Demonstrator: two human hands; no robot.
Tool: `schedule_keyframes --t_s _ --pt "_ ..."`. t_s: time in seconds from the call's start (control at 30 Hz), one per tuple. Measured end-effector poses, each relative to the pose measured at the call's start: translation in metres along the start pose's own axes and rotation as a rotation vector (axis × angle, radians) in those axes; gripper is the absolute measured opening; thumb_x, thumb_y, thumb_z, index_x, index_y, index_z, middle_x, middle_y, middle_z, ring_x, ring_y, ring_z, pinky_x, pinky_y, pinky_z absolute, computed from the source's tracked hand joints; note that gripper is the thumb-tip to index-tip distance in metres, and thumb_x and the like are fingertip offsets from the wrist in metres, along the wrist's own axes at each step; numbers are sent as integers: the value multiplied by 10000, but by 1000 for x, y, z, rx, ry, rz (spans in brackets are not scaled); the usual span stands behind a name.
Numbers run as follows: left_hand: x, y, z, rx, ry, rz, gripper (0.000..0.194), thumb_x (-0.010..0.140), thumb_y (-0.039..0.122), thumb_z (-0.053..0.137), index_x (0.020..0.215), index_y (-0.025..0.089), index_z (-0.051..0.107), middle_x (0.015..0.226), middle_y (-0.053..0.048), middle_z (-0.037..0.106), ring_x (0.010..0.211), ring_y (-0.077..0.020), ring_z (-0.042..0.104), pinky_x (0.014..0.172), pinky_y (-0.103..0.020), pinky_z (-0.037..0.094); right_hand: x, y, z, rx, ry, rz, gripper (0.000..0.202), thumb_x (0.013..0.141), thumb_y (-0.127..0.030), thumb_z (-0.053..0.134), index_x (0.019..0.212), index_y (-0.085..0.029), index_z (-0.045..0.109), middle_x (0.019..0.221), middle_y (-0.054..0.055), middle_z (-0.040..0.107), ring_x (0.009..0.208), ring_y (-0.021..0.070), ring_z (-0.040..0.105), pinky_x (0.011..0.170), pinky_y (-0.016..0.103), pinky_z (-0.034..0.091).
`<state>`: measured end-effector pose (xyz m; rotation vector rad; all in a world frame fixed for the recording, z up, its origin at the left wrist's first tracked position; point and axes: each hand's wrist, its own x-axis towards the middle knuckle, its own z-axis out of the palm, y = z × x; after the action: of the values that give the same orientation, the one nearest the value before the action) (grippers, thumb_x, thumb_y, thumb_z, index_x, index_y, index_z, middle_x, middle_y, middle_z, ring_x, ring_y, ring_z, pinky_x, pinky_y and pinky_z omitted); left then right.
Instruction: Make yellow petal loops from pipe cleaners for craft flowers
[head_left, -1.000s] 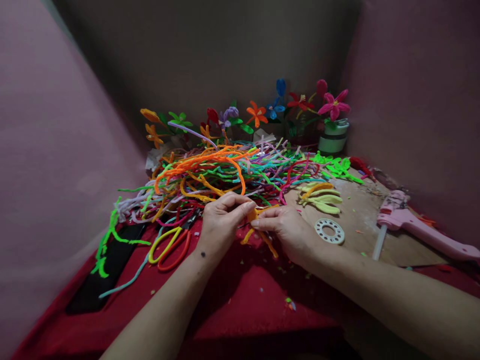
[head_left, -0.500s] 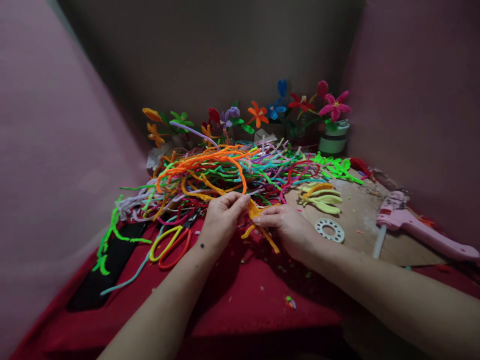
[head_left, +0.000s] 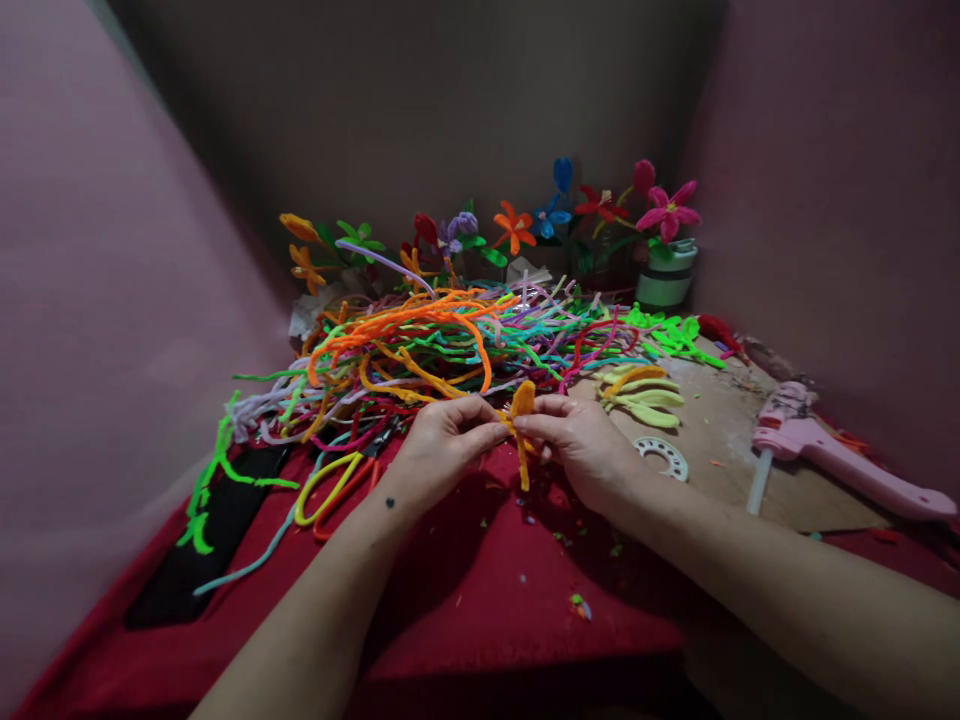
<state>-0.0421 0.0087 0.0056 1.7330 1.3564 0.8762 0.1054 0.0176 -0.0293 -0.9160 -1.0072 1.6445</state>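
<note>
Between my two hands is an orange-yellow pipe cleaner [head_left: 523,398], bent into a rounded petal shape that points up, with a loose end hanging below. My left hand [head_left: 455,437] pinches it low on its left side, thumb and forefinger together. From the right, my right hand [head_left: 577,440] grips it close to the same spot; its lower fingers are partly hidden. Just beyond lies a large heap of coloured pipe cleaners [head_left: 420,340]. Scissors [head_left: 337,490] with yellow and red handles rest left of my left hand. Finished pale yellow petals [head_left: 649,400] lie right of my right hand.
A black phone-like slab [head_left: 202,550] carries green pipe cleaner pieces at left. On the cardboard [head_left: 712,490] at right are a white ring with holes [head_left: 671,458] and a pink glue gun [head_left: 840,455]. Pipe-cleaner flowers [head_left: 517,228] stand behind. Scraps dot the red cloth [head_left: 480,620].
The orange-yellow piece has been turned upright, its rounded loop now above my fingers. My left hand has moved slightly lower, and my right hand has shifted a little up and right.
</note>
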Motion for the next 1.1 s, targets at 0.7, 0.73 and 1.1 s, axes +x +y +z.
schedule_keyframes --t_s 0.7,0.73,1.1 --pt "-12 -12 13 605 226 543 186 782 162 504 609 148 570 582 -3 554 544 -92 490 530 -208 355 2 6 -3 -321 6 -104 78 629 -200 524 577 -148 551 503 -55 453 454 62 332 446 226 230" --pt "-14 -13 16 721 218 638 214 803 154 470 610 151 564 589 -9 548 548 -96 483 525 -215 344 1 6 -3 -307 5 -102 74 624 -193 517 584 -146 557 511 -54 454 463 63 338 455 225 241" --pt "-4 -5 -9 -160 -28 100 128 777 203 505 854 157 596 798 -33 602 728 -132 567 657 -246 442 -3 0 1 -131 -43 -141 96 681 -246 591 686 -154 617 606 -36 546 531 74 417 515 214 318"
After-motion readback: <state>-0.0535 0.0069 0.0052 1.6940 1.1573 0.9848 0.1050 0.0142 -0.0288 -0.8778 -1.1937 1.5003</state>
